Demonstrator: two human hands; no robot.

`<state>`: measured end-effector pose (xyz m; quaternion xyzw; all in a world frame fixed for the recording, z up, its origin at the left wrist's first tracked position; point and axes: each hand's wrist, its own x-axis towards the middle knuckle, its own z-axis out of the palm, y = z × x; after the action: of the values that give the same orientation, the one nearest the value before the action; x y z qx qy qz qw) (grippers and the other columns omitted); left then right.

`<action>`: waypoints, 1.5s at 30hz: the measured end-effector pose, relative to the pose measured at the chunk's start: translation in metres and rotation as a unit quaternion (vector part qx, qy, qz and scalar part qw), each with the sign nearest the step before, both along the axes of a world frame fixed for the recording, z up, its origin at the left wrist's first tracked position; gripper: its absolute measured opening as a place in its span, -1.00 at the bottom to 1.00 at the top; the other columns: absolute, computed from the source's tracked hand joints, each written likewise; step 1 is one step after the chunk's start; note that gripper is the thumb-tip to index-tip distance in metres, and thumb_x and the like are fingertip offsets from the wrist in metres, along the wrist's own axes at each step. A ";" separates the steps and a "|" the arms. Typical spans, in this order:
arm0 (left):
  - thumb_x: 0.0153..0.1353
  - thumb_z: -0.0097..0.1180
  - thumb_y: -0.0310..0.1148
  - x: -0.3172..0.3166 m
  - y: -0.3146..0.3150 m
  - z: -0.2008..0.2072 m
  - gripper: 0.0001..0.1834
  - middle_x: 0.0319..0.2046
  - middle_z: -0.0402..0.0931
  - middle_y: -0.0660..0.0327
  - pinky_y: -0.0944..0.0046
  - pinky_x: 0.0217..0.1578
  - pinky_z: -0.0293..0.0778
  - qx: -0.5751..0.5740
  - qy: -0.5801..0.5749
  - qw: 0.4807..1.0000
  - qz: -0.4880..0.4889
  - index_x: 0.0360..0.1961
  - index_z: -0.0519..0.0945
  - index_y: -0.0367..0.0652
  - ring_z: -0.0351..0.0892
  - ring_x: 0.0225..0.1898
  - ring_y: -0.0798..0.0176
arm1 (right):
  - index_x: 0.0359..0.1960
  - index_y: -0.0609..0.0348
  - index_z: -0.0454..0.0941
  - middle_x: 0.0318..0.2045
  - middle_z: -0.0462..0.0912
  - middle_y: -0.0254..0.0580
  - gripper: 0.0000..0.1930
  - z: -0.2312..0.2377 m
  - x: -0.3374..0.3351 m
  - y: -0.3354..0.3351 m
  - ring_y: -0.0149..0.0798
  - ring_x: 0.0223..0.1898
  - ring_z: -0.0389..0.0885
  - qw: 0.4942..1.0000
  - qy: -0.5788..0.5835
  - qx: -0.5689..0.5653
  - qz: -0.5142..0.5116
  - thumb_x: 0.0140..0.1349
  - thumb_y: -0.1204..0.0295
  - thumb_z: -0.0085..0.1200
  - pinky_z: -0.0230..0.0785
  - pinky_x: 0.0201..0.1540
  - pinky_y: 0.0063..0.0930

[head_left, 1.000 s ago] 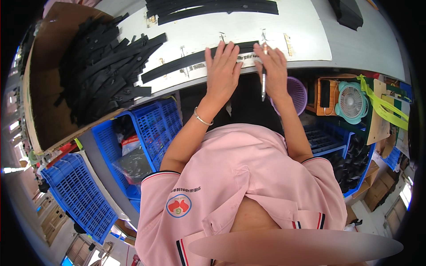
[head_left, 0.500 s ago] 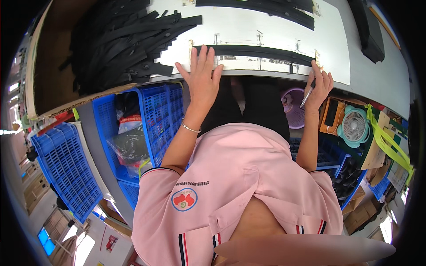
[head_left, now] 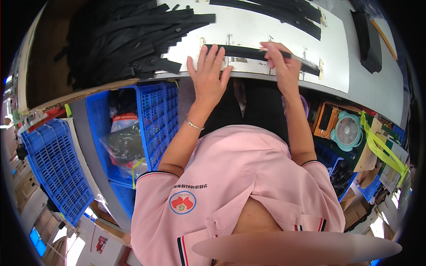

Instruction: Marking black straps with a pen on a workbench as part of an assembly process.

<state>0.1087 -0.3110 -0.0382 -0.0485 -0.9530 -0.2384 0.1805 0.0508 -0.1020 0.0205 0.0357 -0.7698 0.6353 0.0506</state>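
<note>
1. Black strip (head_left: 244, 52): lies flat on the white board (head_left: 335, 57), close to its near edge; could skew if pressed too lightly at the left end.
2. Left hand (head_left: 207, 77): rests palm down, fingers spread apart, at the strip's left end.
3. Right hand (head_left: 286, 71): bends over the strip's right half, clamped on a pen-like tool (head_left: 304, 60).
4. Pen-like tool: slants, blurred; could drag the strip if brushed against it.

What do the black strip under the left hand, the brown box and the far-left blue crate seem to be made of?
Black strip: probably fabric, matte; it looks flat and dull, but the fibre cannot be told.
Brown box: likely cardboard, matte, with a thick, rough cut edge.
Blue crate: likely moulded plastic, smooth, given its even colour and regular lattice.
</note>
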 end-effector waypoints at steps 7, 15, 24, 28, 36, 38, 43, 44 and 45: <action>0.27 0.31 -0.15 -0.001 0.000 -0.002 -0.42 0.33 0.47 0.22 -0.20 0.44 -0.15 0.012 0.023 1.000 -0.005 0.31 0.54 0.00 0.30 0.44 0.09 | -0.20 0.25 0.73 -0.47 0.71 -0.36 -0.79 -0.038 -0.025 -0.052 -0.58 -0.48 0.59 0.998 -0.024 0.008 0.057 0.39 0.33 0.23 0.38 -0.42 -0.66; 0.25 0.32 -0.14 -0.001 -0.003 -0.004 -0.43 0.30 0.48 0.19 -0.23 0.41 -0.08 0.015 0.047 0.999 -0.005 0.26 0.56 -0.06 0.33 0.41 0.05 | -0.26 0.32 0.72 -0.45 0.76 -0.26 -0.76 -0.037 -0.022 -0.060 -0.55 -0.45 0.67 0.995 0.008 0.080 0.057 0.38 0.34 0.24 0.45 -0.39 -0.65; 0.23 0.33 -0.14 -0.001 -0.001 -0.004 -0.44 0.28 0.49 0.21 -0.23 0.40 -0.07 0.007 0.053 0.999 0.000 0.24 0.59 -0.05 0.32 0.41 0.06 | -0.25 0.29 0.73 -0.51 0.74 -0.29 -0.79 -0.044 -0.021 -0.060 -0.56 -0.46 0.65 0.998 0.040 0.038 0.036 0.36 0.35 0.26 0.44 -0.39 -0.66; 0.23 0.34 -0.14 -0.002 -0.001 -0.003 -0.44 0.29 0.50 0.24 -0.17 0.43 -0.12 0.009 0.047 0.999 0.009 0.25 0.60 -0.01 0.32 0.41 0.10 | -0.25 0.28 0.73 -0.49 0.75 -0.30 -0.81 -0.040 -0.021 -0.049 -0.57 -0.48 0.61 0.991 -0.010 0.068 0.111 0.37 0.38 0.23 0.42 -0.41 -0.64; 0.24 0.33 -0.14 -0.002 0.001 -0.004 -0.44 0.29 0.50 0.25 -0.17 0.43 -0.13 0.002 0.040 0.999 0.005 0.26 0.59 0.00 0.32 0.41 0.10 | -0.35 0.28 0.73 -0.41 0.79 -0.33 -0.78 -0.045 -0.020 -0.051 -0.42 -0.52 0.69 0.984 0.063 0.103 0.131 0.35 0.36 0.22 0.42 -0.44 -0.58; 0.25 0.32 -0.14 -0.002 0.002 -0.003 -0.45 0.29 0.50 0.25 -0.17 0.43 -0.13 0.002 0.038 0.999 -0.001 0.26 0.59 0.00 0.31 0.41 0.09 | -0.38 0.28 0.73 -0.36 0.80 -0.37 -0.76 -0.045 -0.021 -0.049 -0.35 -0.50 0.72 0.983 0.073 0.106 0.134 0.34 0.33 0.22 0.43 -0.45 -0.55; 0.24 0.33 -0.17 -0.001 0.000 -0.004 -0.44 0.29 0.48 0.20 -0.25 0.42 -0.13 -0.002 0.029 1.000 -0.007 0.26 0.59 -0.03 0.30 0.42 0.04 | -0.26 0.30 0.72 -0.44 0.73 -0.33 -0.83 -0.037 -0.013 -0.036 -0.56 -0.46 0.54 0.990 -0.023 0.016 0.136 0.40 0.43 0.17 0.37 -0.38 -0.66; 0.22 0.35 -0.18 -0.001 -0.001 -0.004 -0.43 0.27 0.50 0.16 -0.30 0.41 -0.12 0.002 0.033 0.999 -0.007 0.24 0.59 -0.08 0.31 0.40 0.00 | -0.26 0.30 0.72 -0.44 0.73 -0.33 -0.83 -0.034 -0.011 -0.028 -0.56 -0.46 0.54 0.990 -0.022 0.016 0.135 0.40 0.43 0.17 0.37 -0.38 -0.66; 0.22 0.34 -0.19 -0.001 -0.002 -0.004 -0.43 0.28 0.49 0.15 -0.29 0.41 -0.14 0.002 0.033 0.999 -0.009 0.25 0.58 -0.09 0.31 0.40 -0.01 | -0.26 0.27 0.73 -0.45 0.74 -0.32 -0.82 -0.031 -0.010 -0.016 -0.56 -0.46 0.57 0.997 0.006 0.019 0.080 0.39 0.41 0.17 0.40 -0.38 -0.65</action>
<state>0.1075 -0.3129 -0.0424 -0.0642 -0.9455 -0.2402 0.2101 0.0413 -0.1183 -0.0106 0.1021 -0.7763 0.6221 0.0038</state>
